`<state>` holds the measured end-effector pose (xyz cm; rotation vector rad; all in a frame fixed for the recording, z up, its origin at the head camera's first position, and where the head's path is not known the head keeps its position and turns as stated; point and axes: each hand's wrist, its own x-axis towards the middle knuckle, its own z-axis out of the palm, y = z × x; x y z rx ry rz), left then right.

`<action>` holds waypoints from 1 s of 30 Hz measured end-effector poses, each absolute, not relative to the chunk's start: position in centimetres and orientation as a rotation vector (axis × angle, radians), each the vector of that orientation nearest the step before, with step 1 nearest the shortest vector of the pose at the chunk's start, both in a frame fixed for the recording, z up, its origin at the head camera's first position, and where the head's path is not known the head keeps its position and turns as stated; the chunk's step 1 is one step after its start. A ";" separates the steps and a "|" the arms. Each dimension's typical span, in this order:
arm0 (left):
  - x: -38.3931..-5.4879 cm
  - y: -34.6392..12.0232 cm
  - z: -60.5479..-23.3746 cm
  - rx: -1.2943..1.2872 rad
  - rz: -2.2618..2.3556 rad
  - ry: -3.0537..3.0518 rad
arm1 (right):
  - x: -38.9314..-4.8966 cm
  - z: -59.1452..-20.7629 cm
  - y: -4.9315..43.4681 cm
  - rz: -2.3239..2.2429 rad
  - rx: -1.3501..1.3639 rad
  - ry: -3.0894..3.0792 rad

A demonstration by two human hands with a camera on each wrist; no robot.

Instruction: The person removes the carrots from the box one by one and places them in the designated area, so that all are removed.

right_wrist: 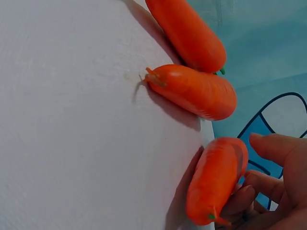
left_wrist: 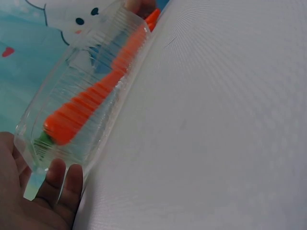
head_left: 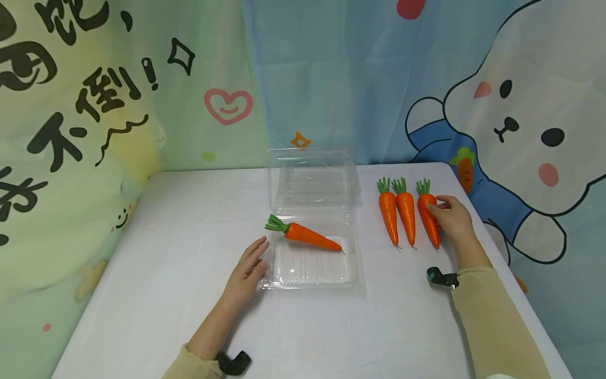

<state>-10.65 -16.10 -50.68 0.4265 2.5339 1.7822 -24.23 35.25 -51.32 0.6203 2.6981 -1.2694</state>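
A clear plastic clamshell box (head_left: 314,276) lies with its lid raised at the back. One orange carrot (head_left: 310,236) with green stubby leaves rests across its base, the leafy end over the left rim. My left hand (head_left: 247,271) touches the box's left side with its fingers extended; the left wrist view shows the fingertips (left_wrist: 73,177) at the box's end. On the right, my right hand (head_left: 452,216) is at the rightmost carrot (head_left: 428,218). In the right wrist view, fingers lie against that carrot's side and the thumb (right_wrist: 273,146) stands slightly off it.
Two more carrots, one (head_left: 388,210) beside another (head_left: 405,213), lie between the box and my right hand, leaves toward the back. A white cloth (head_left: 189,252) covers the table. Behind its far edge hangs a printed curtain (head_left: 322,79).
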 end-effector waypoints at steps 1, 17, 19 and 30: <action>-10.6 -16.1 -50.7 0.428 1.784 2.533 | -24.2 -51.3 35.2 -1.254 0.619 2.715; -11.8 -16.7 -54.3 0.444 1.788 2.568 | -24.3 -45.4 30.0 -1.231 0.327 2.875; -11.9 -16.8 -54.4 0.450 1.790 2.565 | -24.1 -44.3 29.1 -1.247 0.250 2.843; -11.9 -16.8 -54.6 0.474 1.790 2.581 | -24.4 -40.6 24.3 -1.189 0.020 2.669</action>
